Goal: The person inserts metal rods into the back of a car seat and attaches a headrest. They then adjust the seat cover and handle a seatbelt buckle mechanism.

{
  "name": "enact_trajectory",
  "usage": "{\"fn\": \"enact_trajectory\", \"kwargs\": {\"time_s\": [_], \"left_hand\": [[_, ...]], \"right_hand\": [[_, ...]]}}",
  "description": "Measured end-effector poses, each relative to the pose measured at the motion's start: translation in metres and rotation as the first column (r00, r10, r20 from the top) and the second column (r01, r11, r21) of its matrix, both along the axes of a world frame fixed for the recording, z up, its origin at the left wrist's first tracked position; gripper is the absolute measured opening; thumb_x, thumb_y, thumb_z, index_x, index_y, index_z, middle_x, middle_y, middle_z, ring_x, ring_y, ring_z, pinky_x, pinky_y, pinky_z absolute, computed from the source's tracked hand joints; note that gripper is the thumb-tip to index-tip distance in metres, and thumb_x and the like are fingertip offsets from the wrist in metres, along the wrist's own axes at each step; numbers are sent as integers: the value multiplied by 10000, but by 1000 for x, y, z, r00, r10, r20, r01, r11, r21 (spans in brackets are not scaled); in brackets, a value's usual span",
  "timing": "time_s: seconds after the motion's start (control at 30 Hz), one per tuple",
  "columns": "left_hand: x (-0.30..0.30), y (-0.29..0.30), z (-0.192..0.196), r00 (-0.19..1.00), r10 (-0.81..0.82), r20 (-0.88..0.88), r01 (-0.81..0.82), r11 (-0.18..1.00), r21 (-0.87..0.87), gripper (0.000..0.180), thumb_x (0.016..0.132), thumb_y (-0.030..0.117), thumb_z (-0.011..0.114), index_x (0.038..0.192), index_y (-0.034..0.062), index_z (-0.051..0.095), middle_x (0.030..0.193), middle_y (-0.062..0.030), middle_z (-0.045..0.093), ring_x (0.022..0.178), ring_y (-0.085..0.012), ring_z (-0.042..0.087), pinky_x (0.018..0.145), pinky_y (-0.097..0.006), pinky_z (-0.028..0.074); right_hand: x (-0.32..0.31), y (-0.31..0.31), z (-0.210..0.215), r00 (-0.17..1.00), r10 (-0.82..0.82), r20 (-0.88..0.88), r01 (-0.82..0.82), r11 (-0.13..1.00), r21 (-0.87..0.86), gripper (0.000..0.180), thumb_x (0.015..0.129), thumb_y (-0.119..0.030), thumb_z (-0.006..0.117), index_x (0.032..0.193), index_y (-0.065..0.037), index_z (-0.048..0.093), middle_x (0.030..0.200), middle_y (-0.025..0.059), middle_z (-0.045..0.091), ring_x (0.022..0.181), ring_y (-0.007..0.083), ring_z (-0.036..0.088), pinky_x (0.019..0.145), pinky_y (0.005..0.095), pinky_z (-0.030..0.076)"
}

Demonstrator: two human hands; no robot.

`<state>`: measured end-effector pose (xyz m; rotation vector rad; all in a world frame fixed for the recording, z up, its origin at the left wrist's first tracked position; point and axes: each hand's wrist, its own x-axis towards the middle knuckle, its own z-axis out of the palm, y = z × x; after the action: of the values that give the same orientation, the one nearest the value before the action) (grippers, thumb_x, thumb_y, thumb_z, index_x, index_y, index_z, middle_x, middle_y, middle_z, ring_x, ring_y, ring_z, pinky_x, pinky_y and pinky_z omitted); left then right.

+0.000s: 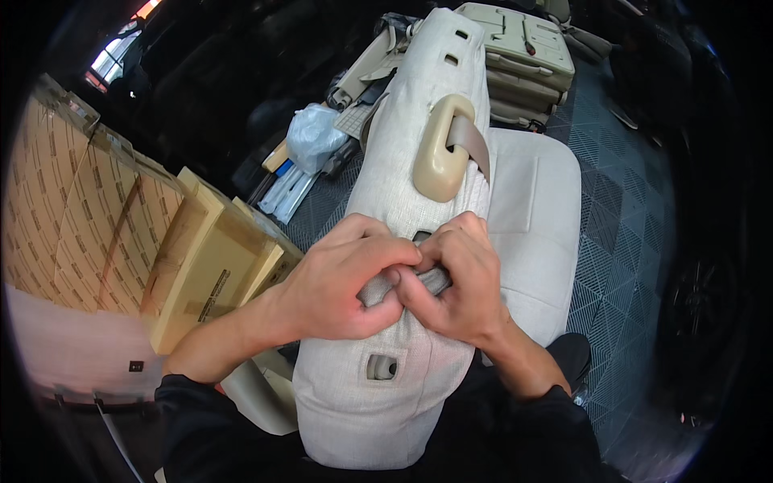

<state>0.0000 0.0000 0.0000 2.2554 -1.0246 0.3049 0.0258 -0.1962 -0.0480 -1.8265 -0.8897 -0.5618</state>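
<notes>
At the frame's centre, on a light-grey seat backrest (394,189), a grey fabric fold (375,291) is apparently pinched by the tightly curled fingers of the left hand (342,278) and right hand (465,278).

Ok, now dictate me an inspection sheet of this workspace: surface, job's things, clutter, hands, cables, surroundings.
Surface: patterned grey floor.
Job's things: long pale fabric-covered seat part with rectangular openings, a tan plastic guide and a strap through it; pale seat cushion to its right.
Clutter: translucent plastic bag among loose items, beyond the boxes.
Hands: left hand and right hand close together, both gripping grey material.
Cables: nothing seen.
Surroundings: cardboard boxes at left; beige panelled unit at the far end.
</notes>
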Motion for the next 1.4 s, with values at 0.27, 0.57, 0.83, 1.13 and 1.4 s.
{"fn": "enact_trajectory", "kwargs": {"time_s": [0.27, 0.57, 0.83, 1.13, 1.4], "left_hand": [[2, 5, -14, 983, 90, 163, -81, 995, -61, 367, 741, 9, 789, 1078, 7, 644, 960, -100, 653, 952, -284, 638, 858, -371, 504], [29, -1, -4, 993, -106, 56, 106, 994, -8, 237, 971, 182, 616, 800, 28, 560, 775, -118, 564, 704, -301, 559, 643, -394, 448], [35, -3, -3, 990, -139, 14, 136, 982, 133, 369, 906, 278, 701, 664, 83, 501, 564, -99, 502, 524, -320, 539, 529, -425, 441], [18, 9, -1, 986, -151, 69, 137, 975, 177, 365, 753, 247, 821, 641, 92, 511, 683, -35, 499, 654, -250, 564, 581, -370, 452], [6, 13, 9, 994, -106, 32, 99, 980, 175, 237, 768, 170, 835, 728, 53, 633, 1087, -84, 635, 1146, -320, 617, 902, -456, 496]], "right_hand": [[-5, 3, -10, 998, -60, -15, 62, 979, 193, 243, 722, -69, 813, 882, -47, 632, 843, 83, 629, 814, 256, 587, 714, 350, 454], [5, -13, -16, 996, -55, -75, 62, 993, 98, 191, 803, -102, 777, 796, -56, 592, 757, 63, 578, 713, 232, 520, 657, 348, 389], [2, -6, -24, 999, -40, -19, 42, 992, 115, 368, 876, -207, 744, 649, -79, 484, 601, 59, 450, 536, 242, 411, 555, 371, 298], [-19, -9, -27, 1000, 17, -21, -15, 996, 91, 265, 817, -222, 787, 702, -83, 593, 676, 35, 553, 634, 234, 503, 616, 340, 372], [-39, -14, -29, 990, -136, -32, 137, 989, 59, 284, 749, -121, 779, 999, -1, 716, 877, 96, 594, 773, 243, 536, 704, 334, 446]]}}
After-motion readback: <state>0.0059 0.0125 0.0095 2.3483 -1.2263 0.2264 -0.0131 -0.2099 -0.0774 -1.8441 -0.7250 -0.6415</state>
